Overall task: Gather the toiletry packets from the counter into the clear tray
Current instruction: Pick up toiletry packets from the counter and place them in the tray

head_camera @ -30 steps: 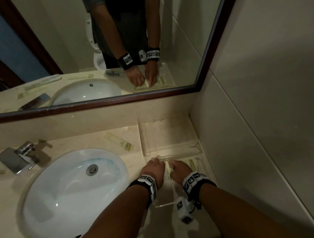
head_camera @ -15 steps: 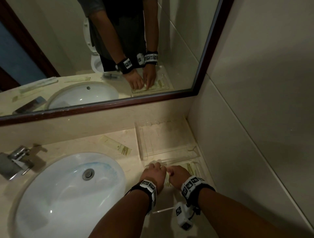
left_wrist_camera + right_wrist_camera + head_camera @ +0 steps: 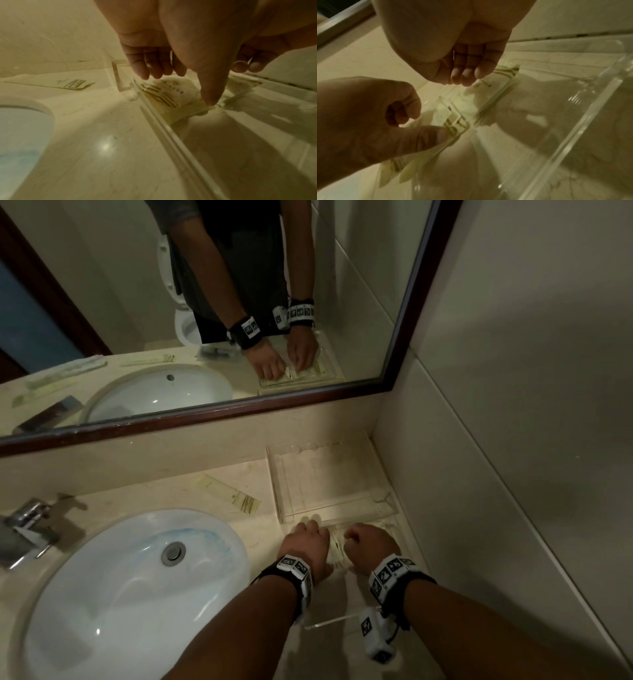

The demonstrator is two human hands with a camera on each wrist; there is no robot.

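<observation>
At the near end of the clear tray (image 3: 278, 486), your left hand (image 3: 303, 546) and right hand (image 3: 368, 546) stay where they were 1 second ago, left thumb (image 3: 436, 134) and right fingertips (image 3: 467, 79) pressing the stacked packets (image 3: 337, 549) flat, neither gripping, so 1 stray packet (image 3: 227, 494) still waits on the counter (image 3: 164, 491) beside the sink (image 3: 120, 594).

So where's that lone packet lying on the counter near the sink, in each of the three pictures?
Head: the lone packet lies left of centre on the counter, between the sink and the clear tray.
Left wrist: at the left edge, flat on the counter beyond the sink's rim.
Right wrist: not in it.
Shared landmark: the clear tray's wall, seen in all three.
</observation>
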